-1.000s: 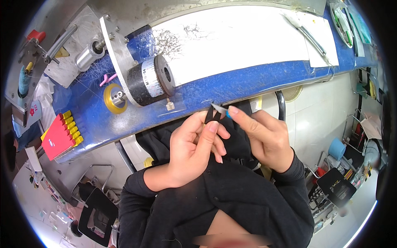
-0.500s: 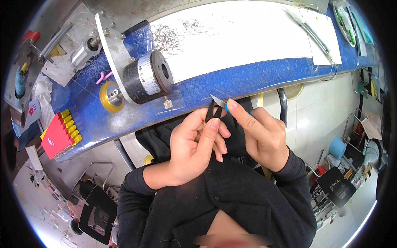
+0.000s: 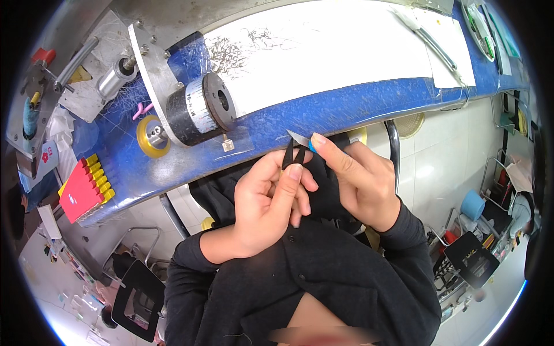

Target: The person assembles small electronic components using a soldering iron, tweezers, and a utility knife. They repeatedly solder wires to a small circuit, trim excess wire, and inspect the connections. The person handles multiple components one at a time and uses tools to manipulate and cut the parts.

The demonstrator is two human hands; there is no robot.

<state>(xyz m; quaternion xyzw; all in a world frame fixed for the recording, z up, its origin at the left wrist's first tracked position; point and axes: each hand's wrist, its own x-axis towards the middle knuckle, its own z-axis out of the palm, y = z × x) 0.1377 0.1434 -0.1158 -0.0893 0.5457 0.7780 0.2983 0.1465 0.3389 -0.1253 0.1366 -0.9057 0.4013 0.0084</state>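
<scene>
My left hand (image 3: 262,205) pinches a black two-pronged piece (image 3: 288,157) between thumb and fingers, its two points turned up and away from me. Its lower end is hidden in the grip. In my right hand (image 3: 366,184) is a small knife (image 3: 299,138) with a pointed silver blade and a bit of blue handle showing. The blade lies at the tips of the prongs; whether it touches them I cannot tell. Both hands are held in front of my chest, just short of the blue bench edge.
On the blue bench (image 3: 334,118), a black cylinder (image 3: 190,109) on a metal plate stands left, near a yellow tape roll (image 3: 153,137) and a red-and-yellow block (image 3: 83,187). White paper (image 3: 329,52) bears dark clippings (image 3: 228,55); a pen-like tool (image 3: 435,49) lies right.
Both hands have shifted slightly left, with the blade and the forked piece still close together. The blade has moved a little nearer the left prong's tip.
</scene>
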